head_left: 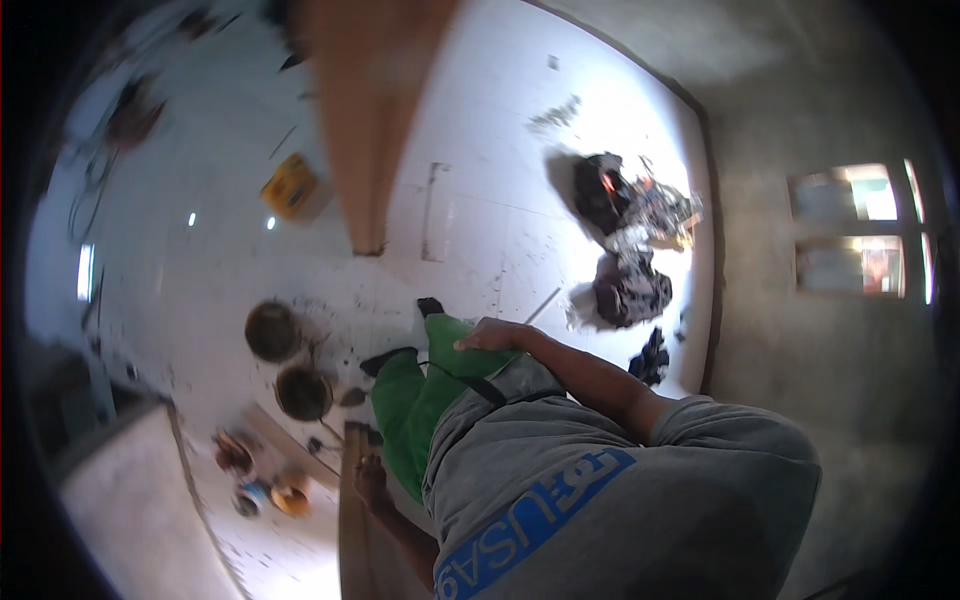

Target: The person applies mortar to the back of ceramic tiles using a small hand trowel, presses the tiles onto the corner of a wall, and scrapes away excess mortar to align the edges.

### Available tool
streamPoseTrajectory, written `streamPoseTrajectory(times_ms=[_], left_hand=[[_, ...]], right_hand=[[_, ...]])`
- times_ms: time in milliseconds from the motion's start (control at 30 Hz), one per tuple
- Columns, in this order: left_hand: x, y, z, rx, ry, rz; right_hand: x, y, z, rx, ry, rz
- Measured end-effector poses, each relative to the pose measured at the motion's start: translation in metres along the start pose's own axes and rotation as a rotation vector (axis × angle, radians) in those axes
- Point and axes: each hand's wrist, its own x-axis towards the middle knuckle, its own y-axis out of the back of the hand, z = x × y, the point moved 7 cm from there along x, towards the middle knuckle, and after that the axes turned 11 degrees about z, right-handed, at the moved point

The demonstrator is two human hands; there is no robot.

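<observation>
My right hand (488, 335) is in front of my green trousers (405, 410), at the upper thigh. Its fingers are bent in, and whatever they may hold is hidden. A dark strap (482, 388) hangs at my waist, below that hand. My left hand (371, 483) is low at my other side, against the edge of a brown wooden board (358, 540). That hand is dark and small, so its fingers cannot be made out, nor whether it grips the board.
Two round buckets (272, 332) (303, 393) stand on the stained white floor, past my feet. A yellow container (288, 186) lies farther off. A brown wooden post (375, 130) juts in from above. Dark bags (632, 290) and a heap of wrapping (655, 215) lie by the right wall.
</observation>
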Motion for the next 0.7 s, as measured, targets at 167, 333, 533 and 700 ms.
streamPoseTrajectory(times_ms=[167, 333, 533, 700], left_hand=[[-0.019, -0.097, 0.083, 0.403, -0.257, -0.176], [-0.055, -0.169, 0.179, 0.657, -0.350, -0.381], [-0.163, -0.277, 0.267, 0.252, -0.377, -0.593], [-0.052, -0.256, 0.297, 0.698, -0.852, -0.448]], right_hand=[[-0.035, 0.016, 0.122, 0.593, 0.103, 0.295], [-0.077, -0.002, 0.214, 1.166, -0.378, 0.476], [-0.113, -0.147, 0.318, 0.704, -0.454, 0.389], [-0.117, -0.208, 0.249, 0.607, -0.607, 0.457]])
